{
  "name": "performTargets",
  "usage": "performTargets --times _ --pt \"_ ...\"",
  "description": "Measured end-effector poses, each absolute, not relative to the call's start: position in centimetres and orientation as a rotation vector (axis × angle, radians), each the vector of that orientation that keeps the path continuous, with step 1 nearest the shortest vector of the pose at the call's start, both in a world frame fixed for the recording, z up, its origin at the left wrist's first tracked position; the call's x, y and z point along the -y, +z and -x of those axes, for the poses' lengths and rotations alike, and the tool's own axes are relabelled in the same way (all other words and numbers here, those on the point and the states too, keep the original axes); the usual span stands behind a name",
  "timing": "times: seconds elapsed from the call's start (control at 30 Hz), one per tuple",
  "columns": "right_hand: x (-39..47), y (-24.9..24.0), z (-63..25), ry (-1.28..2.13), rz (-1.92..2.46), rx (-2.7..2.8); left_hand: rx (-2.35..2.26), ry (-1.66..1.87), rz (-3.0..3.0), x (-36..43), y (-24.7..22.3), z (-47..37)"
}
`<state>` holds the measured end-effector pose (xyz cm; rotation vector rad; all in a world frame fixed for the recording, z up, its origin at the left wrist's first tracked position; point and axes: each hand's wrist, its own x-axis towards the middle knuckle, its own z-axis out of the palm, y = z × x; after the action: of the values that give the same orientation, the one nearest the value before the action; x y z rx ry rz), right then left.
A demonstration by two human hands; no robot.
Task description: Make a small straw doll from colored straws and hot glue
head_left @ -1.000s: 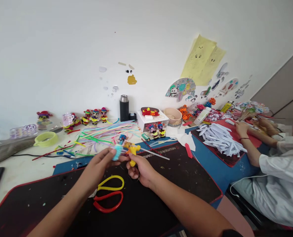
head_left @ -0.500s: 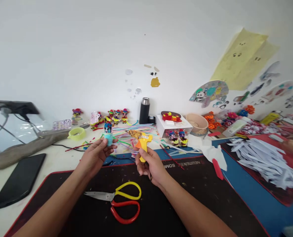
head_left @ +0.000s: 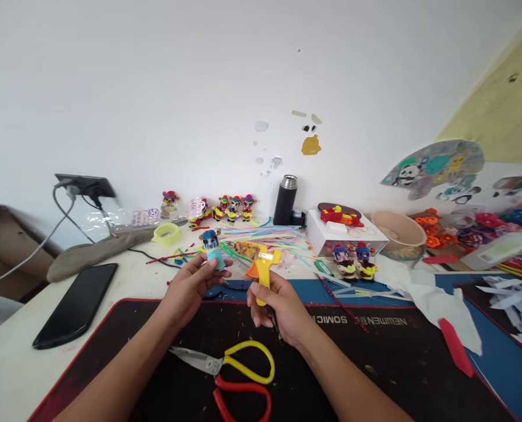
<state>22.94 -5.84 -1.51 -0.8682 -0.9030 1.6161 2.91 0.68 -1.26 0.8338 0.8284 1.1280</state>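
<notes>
A small doll figure (head_left: 214,252) with a light-blue body and a dark-blue head is pinched in my left hand (head_left: 193,287), held upright over the back edge of the mat. My right hand (head_left: 279,305) is wrapped round the handle of a yellow hot glue gun (head_left: 266,271). Its crusted brown nozzle points left, close to the doll but apart from it. Below both hands lie scissors (head_left: 214,364) with one yellow and one red handle loop, blades toward the left.
Several finished dolls (head_left: 233,210) stand by the wall, and two more (head_left: 352,262) beside a white box (head_left: 348,233). A black thermos (head_left: 286,200), a tape roll (head_left: 166,234), a phone (head_left: 76,305), pipe cleaners (head_left: 269,235) and a bowl (head_left: 399,230) surround the black mat (head_left: 352,357).
The view has turned left, so everything sits farther right in the picture. Both hands keep their hold on the doll and the glue gun, which stay close together.
</notes>
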Motion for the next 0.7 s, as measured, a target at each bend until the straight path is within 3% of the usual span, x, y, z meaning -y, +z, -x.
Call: performTargets --times 0.7 --pt "7.2 -0.6 -22.7 1.756 0.573 0.758 -0.89 1.147 -1.024 0.4 -0.6 -3.0"
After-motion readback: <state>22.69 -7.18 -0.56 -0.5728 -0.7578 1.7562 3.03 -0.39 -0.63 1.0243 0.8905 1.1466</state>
